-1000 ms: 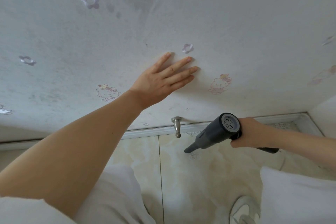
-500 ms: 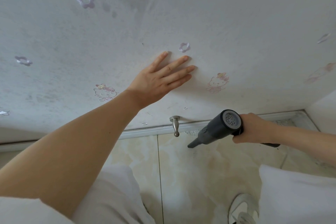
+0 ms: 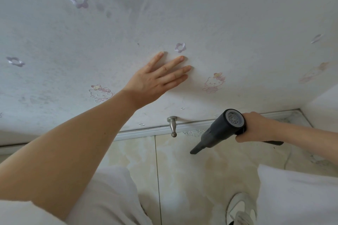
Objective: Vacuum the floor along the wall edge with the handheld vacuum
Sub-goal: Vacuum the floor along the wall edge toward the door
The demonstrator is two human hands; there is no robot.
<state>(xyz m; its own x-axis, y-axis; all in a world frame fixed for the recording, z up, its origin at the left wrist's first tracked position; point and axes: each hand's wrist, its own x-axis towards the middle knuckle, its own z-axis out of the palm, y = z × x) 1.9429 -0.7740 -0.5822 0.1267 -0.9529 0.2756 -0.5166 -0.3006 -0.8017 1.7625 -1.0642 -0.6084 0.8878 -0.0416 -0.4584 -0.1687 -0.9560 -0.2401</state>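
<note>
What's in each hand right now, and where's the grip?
The right hand holds the vacuum by its handle at the rear, nozzle aimed at the floor. The left hand holds nothing; it lies flat on the wall.

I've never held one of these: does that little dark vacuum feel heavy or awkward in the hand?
Probably light: the right hand alone holds the vacuum off the floor, while the left hand leans flat on the wall. It looks stiff, a hard dark body with a narrow nozzle. The thick rear end may make it slightly back-heavy.
</note>
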